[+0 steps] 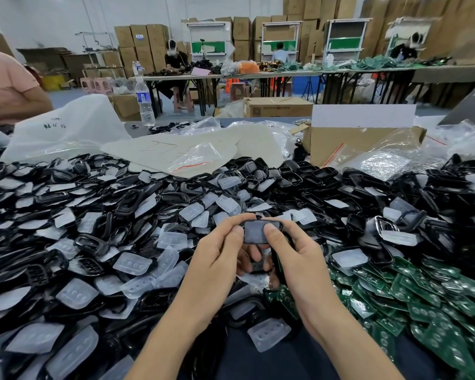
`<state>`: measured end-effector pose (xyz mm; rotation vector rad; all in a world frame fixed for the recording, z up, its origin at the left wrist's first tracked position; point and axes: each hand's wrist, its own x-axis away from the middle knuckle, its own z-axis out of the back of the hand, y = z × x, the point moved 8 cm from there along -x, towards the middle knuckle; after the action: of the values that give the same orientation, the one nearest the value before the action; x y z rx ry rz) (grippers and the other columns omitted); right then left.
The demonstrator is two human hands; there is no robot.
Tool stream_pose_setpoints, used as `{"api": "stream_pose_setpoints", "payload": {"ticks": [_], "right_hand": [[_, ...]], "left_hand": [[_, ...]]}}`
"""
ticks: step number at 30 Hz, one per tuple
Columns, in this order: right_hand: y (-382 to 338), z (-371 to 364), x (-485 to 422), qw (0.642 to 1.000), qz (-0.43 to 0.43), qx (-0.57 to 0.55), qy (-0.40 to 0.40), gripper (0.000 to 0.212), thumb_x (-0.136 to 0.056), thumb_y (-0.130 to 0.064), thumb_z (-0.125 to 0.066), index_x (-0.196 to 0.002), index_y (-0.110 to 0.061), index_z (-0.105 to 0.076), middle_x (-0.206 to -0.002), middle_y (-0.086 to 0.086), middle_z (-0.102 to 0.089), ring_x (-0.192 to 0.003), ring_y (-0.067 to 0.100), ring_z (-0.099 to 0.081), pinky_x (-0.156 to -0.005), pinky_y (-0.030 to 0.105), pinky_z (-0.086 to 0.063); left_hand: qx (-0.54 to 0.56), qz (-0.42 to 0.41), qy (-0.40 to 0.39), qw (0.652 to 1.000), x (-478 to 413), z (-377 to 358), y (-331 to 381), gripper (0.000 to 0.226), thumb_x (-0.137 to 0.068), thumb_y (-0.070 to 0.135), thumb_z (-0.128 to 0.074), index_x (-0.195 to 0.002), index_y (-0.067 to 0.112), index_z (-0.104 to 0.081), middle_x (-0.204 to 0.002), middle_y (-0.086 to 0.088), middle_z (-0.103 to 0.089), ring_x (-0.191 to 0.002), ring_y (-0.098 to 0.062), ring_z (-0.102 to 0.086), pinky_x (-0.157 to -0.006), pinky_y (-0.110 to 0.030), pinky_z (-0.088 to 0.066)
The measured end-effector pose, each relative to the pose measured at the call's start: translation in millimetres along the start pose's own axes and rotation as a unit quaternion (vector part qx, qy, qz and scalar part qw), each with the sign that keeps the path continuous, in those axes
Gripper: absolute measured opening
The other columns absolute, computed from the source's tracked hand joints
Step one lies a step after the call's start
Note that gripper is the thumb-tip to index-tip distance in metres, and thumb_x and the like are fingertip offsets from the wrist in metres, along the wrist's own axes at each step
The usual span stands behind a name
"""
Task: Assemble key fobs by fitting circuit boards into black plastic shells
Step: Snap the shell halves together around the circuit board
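Note:
A black key fob shell (254,231) is held between both hands above the pile, its flat face toward me. My left hand (220,250) grips its left side, thumb on the edge and fingers curled beneath. My right hand (291,256) grips the right side with the thumb pressed on the face; a green circuit board edge (279,263) shows under its fingers. Black shells (99,242) and translucent rubber button pads (132,263) lie heaped across the table. Green circuit boards (422,303) are piled at the right.
An open cardboard box (362,141) and clear plastic bags (381,163) stand behind the pile. A white bag (66,127) and a water bottle (144,102) are at the back left. A person's sleeve (8,83) is at the far left. Other workers sit at distant tables.

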<state>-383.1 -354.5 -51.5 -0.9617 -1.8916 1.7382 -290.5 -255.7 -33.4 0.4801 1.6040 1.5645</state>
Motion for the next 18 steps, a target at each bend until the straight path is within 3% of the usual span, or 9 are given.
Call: {"api": "stream_pose_setpoints", "payload": {"ticks": [11,18], "right_hand": [[-2.6,0.7,2.6,1.000,0.006,0.012,-0.002,0.012,-0.099,-0.032,-0.062,-0.096,-0.028,-0.073,-0.064,-0.002,-0.062,-0.054,0.008,-0.055,-0.039,0.022,-0.040],[-4.5,1.8,0.9,1.000,0.007,0.016,-0.005,0.012,-0.098,-0.033,-0.062,-0.096,-0.030,-0.073,-0.066,-0.003,-0.064,-0.055,0.010,-0.056,-0.039,0.024,-0.039]], "left_hand": [[-0.001,0.003,-0.005,1.000,-3.8,1.2,-3.1,0.029,-0.102,0.014,-0.057,-0.109,0.040,-0.069,-0.070,-0.003,-0.069,-0.060,-0.011,-0.061,-0.061,-0.019,-0.051],[-0.012,-0.010,-0.023,1.000,-3.7,-1.4,-2.2,0.028,-0.105,0.011,-0.048,-0.119,0.030,-0.065,-0.074,-0.001,-0.070,-0.066,-0.011,-0.065,-0.066,-0.018,-0.052]]}}
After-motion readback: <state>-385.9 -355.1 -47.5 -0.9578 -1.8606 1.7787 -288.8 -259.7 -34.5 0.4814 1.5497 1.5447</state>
